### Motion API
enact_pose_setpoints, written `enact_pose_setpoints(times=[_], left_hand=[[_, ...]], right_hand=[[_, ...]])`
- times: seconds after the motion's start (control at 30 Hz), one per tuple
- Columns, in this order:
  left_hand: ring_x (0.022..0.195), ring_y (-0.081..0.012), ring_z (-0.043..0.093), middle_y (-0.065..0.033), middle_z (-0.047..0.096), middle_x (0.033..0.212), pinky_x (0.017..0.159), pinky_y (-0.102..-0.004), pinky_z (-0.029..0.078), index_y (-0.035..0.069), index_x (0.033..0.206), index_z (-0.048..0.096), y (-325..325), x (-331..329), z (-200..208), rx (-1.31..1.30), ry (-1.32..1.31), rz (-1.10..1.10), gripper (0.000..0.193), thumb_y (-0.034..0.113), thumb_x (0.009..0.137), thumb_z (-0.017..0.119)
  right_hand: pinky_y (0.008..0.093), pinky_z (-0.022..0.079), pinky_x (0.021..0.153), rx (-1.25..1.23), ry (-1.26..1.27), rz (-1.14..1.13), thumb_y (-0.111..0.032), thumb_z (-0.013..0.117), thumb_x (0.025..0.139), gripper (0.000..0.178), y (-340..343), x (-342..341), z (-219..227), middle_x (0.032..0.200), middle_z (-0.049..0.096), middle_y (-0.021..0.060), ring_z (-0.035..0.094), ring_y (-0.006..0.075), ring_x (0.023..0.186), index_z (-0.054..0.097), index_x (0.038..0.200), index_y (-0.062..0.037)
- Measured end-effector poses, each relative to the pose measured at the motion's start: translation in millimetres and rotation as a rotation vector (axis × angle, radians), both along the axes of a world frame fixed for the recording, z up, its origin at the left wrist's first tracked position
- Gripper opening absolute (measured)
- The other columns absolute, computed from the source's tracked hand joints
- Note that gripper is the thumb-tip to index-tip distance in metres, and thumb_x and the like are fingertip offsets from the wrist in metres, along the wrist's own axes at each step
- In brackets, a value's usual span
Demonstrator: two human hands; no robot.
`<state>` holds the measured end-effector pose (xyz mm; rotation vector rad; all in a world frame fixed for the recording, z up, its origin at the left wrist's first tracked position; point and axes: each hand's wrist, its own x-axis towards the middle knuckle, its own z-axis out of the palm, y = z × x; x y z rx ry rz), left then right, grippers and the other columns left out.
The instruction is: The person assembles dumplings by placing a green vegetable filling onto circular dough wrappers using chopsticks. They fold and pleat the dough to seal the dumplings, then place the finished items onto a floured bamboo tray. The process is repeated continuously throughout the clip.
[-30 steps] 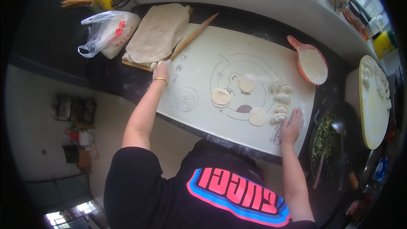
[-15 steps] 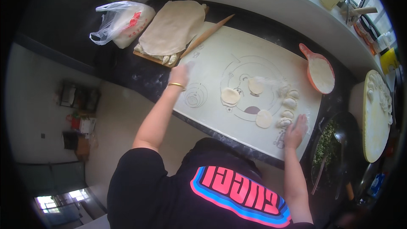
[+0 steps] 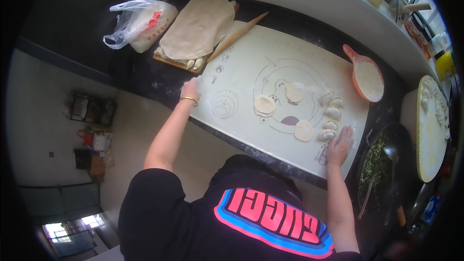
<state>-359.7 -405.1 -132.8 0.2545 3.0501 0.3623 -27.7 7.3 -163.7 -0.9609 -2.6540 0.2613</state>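
Note:
At the left edge of a pale printed pastry mat (image 3: 239, 128), my left hand (image 3: 191, 89) is closed, its bent fingers taking the mat's rim; a gold bangle circles that wrist. My right hand (image 3: 341, 146) lies flat near the mat's right end, fingers stretched out and holding nothing. Just left of it runs a short row of folded dumplings (image 3: 333, 112). Round dough wrappers lie mid-mat: a small overlapping stack (image 3: 265, 105), a single wrapper (image 3: 294, 92) behind it and another wrapper (image 3: 303, 131) nearer me. Loose flour dusts the mat beside the dumplings.
A rolling pin (image 3: 238, 37) lies along the back-left edge, beside a cloth-covered board (image 3: 199, 26) of dumplings. A plastic bag (image 3: 150, 26) stands farther left. At right are a red-orange scoop of flour (image 3: 368, 81), a pan of chopped greens (image 3: 374, 164) and a round tray (image 3: 430, 135).
My left hand has moved left, from over the mat to its left rim, and its fingers have closed there. My right hand stays flat by the dumplings.

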Motion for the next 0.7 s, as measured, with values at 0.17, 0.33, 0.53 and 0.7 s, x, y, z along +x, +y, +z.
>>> enact_pose_setpoints(times=[0.17,0.33,0.53,0.7], left_hand=[[0.082,-0.0421,0.058,-0.0256,0.059,0.082,0.073,-0.0456,0.048,0.000,0.085,0.055,55.2,20.9,0.5,0.054,-0.046,-0.107,0.013,0.001,0.073,0.052],[0.080,-0.0426,0.056,-0.0257,0.058,0.079,0.068,-0.0467,0.046,0.001,0.083,0.056,109.7,26.9,-0.3,0.264,0.021,-0.205,0.012,0.011,0.078,0.049],[0.082,-0.0422,0.056,-0.0261,0.059,0.082,0.071,-0.0476,0.046,0.001,0.083,0.055,14.1,13.3,34.9,0.142,0.027,-0.075,0.013,0.011,0.080,0.047],[0.083,-0.0423,0.057,-0.0258,0.059,0.083,0.072,-0.0471,0.046,0.001,0.084,0.055,-27.3,48.6,12.4,0.022,-0.026,0.059,0.011,0.007,0.078,0.048]], right_hand=[[0.0441,0.018,0.106,0.000,0.003,-0.004,-0.016,0.048,0.080,0.052,-2.0,0.4,1.6,0.137,0.034,0.0158,0.027,0.0283,0.130,0.038,0.129,-0.0009],[0.0434,0.018,0.106,0.003,-0.001,0.007,-0.016,0.048,0.081,0.051,0.9,1.0,-1.4,0.137,0.034,0.0158,0.027,0.0288,0.130,0.038,0.128,-0.0006],[0.0436,0.019,0.106,0.009,0.027,0.026,-0.015,0.049,0.080,0.051,-0.4,6.1,-1.3,0.136,0.035,0.0163,0.028,0.0300,0.129,0.039,0.128,0.0008],[0.0427,0.021,0.105,0.022,0.063,0.050,-0.013,0.049,0.078,0.050,1.5,3.8,-2.6,0.133,0.038,0.0195,0.031,0.0317,0.126,0.041,0.124,0.0044]])
